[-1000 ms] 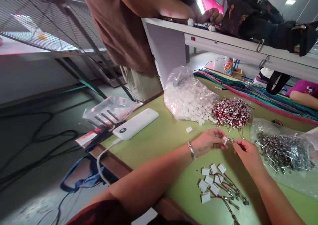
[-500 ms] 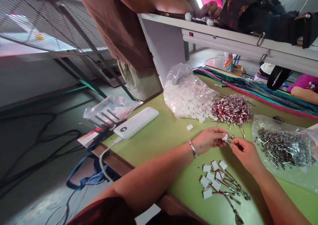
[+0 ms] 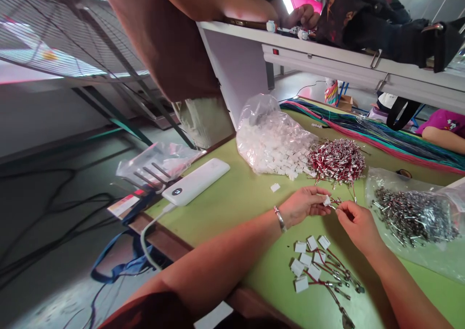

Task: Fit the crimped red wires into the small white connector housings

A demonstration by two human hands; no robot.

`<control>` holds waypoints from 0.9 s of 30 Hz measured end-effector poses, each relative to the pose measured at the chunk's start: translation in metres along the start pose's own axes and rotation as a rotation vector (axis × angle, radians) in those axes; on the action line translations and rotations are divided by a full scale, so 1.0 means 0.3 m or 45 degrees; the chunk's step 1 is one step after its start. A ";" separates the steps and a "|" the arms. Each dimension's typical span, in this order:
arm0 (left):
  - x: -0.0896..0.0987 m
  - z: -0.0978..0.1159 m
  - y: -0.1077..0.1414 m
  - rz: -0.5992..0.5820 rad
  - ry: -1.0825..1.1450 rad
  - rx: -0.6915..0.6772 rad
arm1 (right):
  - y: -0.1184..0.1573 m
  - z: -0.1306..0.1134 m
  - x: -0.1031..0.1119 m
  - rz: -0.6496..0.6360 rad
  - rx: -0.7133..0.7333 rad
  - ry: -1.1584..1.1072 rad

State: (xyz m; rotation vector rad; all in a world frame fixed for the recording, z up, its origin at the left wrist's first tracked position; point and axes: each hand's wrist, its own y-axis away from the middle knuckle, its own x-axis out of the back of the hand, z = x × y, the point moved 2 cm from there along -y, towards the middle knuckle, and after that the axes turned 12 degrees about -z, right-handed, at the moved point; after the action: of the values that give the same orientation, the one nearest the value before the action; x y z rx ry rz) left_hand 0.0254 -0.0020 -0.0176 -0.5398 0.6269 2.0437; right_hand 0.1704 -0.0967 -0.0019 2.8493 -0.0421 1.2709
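My left hand (image 3: pixel 307 205) pinches a small white connector (image 3: pixel 327 201) above the green table. Close on its right, my right hand (image 3: pixel 356 220) has thumb and forefinger pressed together on a thin wire end at the connector. Below the hands lie several white connectors (image 3: pixel 301 284) with short red wires and metal ends. A heap of red wires with metal terminals (image 3: pixel 337 160) is behind the hands. One loose white connector (image 3: pixel 275 187) lies to the left of them.
A plastic bag of white connectors (image 3: pixel 272 135) stands behind; a bag of metal parts (image 3: pixel 416 217) lies right. A white power bank (image 3: pixel 198 181) with a cable sits at the left edge of the green table (image 3: pixel 225 208). Long coloured wires (image 3: pixel 381 130) and another person's hand (image 3: pixel 308 16) are farther back.
The whole view has shifted slightly, with things appearing a little farther left. Both hands keep nearly the same pose around the connector.
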 end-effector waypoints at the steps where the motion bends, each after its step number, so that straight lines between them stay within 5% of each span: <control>1: 0.000 -0.001 0.000 -0.023 -0.012 -0.007 | 0.000 0.004 0.000 0.023 -0.001 0.031; 8: -0.009 -0.001 0.003 -0.177 -0.315 -0.008 | 0.008 0.002 -0.007 0.111 0.161 0.501; 15: 0.002 -0.014 -0.013 -0.271 -0.366 0.036 | 0.009 0.022 -0.038 0.062 0.218 0.440; 23: 0.000 0.003 -0.005 -0.226 -0.544 -0.039 | -0.001 -0.005 0.005 0.069 0.159 0.324; 27: 0.009 0.029 0.001 -0.125 -0.862 -0.127 | -0.003 -0.009 0.017 0.028 0.075 0.415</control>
State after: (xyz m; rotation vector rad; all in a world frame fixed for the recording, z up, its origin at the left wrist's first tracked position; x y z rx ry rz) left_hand 0.0226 0.0048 -0.0124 0.0827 0.0901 2.0019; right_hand 0.1718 -0.0959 0.0039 2.6534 -0.0306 1.7500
